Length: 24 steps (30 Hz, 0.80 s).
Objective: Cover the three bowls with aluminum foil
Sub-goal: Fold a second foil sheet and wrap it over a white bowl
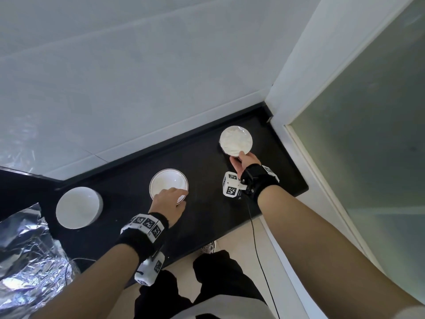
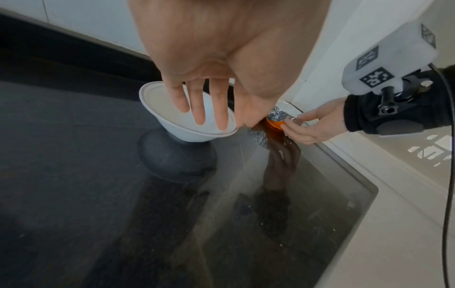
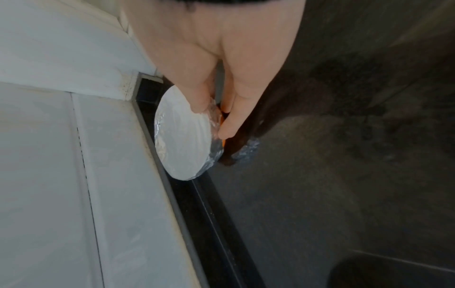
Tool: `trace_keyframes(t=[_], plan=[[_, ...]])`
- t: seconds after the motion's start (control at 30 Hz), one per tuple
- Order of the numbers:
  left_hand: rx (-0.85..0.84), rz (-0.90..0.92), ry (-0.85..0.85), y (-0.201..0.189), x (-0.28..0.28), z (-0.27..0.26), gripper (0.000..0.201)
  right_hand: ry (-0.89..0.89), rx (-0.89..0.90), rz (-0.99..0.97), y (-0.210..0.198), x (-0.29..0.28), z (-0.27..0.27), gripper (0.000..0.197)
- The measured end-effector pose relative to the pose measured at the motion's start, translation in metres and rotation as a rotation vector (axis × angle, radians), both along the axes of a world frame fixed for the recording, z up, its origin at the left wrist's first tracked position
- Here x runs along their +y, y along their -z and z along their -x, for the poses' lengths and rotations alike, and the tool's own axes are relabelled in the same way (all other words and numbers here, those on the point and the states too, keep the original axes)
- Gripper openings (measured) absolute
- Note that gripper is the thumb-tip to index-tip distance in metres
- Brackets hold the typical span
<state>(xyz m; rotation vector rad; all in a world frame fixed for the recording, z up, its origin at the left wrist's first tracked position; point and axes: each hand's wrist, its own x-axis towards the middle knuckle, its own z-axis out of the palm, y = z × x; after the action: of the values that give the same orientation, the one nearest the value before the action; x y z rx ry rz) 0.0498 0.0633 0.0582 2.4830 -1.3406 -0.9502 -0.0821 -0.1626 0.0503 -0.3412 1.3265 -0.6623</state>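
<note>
At the far right end of the black countertop [image 1: 207, 157], close to the white wall corner, the foil-covered bowl [image 1: 236, 140] sits with its foil drawn flat over the mouth and crimped down the side; an orange wall shows below the crimp in the wrist views. The right hand [image 1: 244, 162] pinches its near rim, thumb [image 3: 202, 101] on the foil top and a finger [image 3: 230, 117] down the outside, so the bowl lies just beyond the fingertips, toward the wall. A hard squeeze or a drag at that one spot would likely tear the thin sheet or pull the crimp loose, reopening the rim, and a push forward could knock the bowl against the raised back edge. Nearer the middle stands the red-rimmed white bowl [image 1: 168, 184], uncovered. The left hand [image 1: 170, 204] reaches over its near rim with straight, spread fingers [image 2: 199, 109] that hold nothing; whether they touch the inside I cannot tell. Pressing down on that rim might tip the bowl toward the person. Further left stands a plain white bowl [image 1: 79, 207], also bare, and a crumpled aluminum foil sheet [image 1: 30, 256] lies at the left edge, well apart from both hands, so two bowls still need covering.
</note>
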Motion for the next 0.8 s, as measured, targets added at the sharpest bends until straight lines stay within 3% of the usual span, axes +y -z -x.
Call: trace_keyframes(t=[0.17, 0.3, 0.53, 0.63, 0.8], plan=[[0.031, 0.060, -0.017, -0.003, 0.000, 0.002, 0.033, -0.051, -0.025, 0.019, -0.005, 0.000, 0.012, 0.046], [0.059, 0.093, 0.006, -0.006, -0.015, 0.006, 0.029, -0.119, 0.067, 0.069, -0.010, 0.010, 0.030, 0.039], [0.220, 0.254, -0.084, -0.016, -0.059, 0.033, 0.016, -0.487, 0.392, 0.522, -0.037, 0.034, 0.080, 0.008], [0.251, 0.271, -0.049, -0.016, -0.074, 0.050, 0.013, -0.566, 0.498, 0.652, -0.040, 0.038, 0.100, 0.020], [0.281, 0.272, 0.011, -0.010, -0.090, 0.075, 0.012, -0.644, 0.593, 0.730, -0.044, 0.046, 0.133, 0.017]])
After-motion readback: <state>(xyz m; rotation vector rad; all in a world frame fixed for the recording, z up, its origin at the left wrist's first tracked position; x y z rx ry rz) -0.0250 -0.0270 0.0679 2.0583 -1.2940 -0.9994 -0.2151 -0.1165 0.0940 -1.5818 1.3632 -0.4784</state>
